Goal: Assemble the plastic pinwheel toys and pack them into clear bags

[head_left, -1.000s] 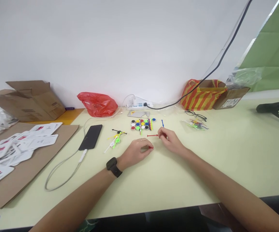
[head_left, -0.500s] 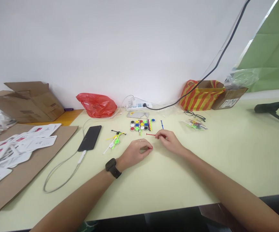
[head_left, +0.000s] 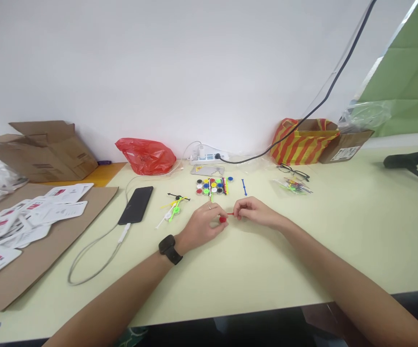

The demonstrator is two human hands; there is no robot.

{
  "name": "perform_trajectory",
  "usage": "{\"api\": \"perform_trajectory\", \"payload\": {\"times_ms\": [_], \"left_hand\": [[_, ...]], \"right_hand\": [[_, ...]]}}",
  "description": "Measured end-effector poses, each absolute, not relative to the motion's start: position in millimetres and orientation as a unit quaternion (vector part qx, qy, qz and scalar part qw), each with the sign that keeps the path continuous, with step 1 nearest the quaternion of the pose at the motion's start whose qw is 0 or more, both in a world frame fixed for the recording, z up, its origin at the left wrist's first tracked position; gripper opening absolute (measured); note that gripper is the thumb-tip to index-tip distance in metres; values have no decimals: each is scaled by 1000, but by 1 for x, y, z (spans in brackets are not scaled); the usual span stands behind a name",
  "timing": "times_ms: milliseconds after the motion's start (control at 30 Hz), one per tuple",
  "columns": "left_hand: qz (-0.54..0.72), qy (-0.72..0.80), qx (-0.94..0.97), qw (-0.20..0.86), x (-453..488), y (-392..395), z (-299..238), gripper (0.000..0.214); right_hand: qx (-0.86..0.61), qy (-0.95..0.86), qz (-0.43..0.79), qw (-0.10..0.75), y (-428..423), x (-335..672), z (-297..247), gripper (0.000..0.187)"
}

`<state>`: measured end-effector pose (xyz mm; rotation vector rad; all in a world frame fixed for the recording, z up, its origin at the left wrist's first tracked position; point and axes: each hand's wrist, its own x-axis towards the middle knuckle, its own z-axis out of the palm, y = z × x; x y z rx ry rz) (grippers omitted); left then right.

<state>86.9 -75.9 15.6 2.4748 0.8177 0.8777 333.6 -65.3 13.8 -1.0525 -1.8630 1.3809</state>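
Observation:
My left hand [head_left: 202, 226] pinches a small red round disc [head_left: 222, 220] between thumb and fingers, just above the table. Close by on the right, my right hand [head_left: 255, 212] is closed on a thin red plastic arrow [head_left: 230, 214]; its tip points toward the disc, and I cannot tell whether they touch. Beyond both hands lies a group of coloured discs [head_left: 213, 185] with several thin sticks among them. A blue arrow [head_left: 244, 187] rests behind my right hand. Left of my left hand is a small pile of disc-and-arrow pieces [head_left: 174, 210] in black, yellow, white and green.
A black phone [head_left: 135, 206] on a cable lies to the left, by cardboard [head_left: 67, 231] with white cards. Along the wall stand a red bag [head_left: 147, 156], a power strip [head_left: 209, 156] and a striped bag [head_left: 299, 144]. Glasses [head_left: 293, 172] and a small packet [head_left: 292, 186] lie at right.
My right hand has brought the red arrow down and left, close to the red disc in my left hand. The disc now shows more of its face.

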Motion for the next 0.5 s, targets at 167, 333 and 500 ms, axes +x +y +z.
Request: {"api": "perform_trajectory", "payload": {"times_ms": [167, 333, 500], "left_hand": [[325, 324, 860, 224, 86, -74, 12, 41], [305, 337, 846, 277, 88, -71, 7, 36], [290, 322, 844, 316, 89, -72, 11, 19]], "right_hand": [[-382, -661, 564, 315, -69, 330, 17, 12], [-351, -647, 599, 316, -71, 326, 16, 13], [-350, -643, 605, 313, -74, 319, 11, 27]]}}
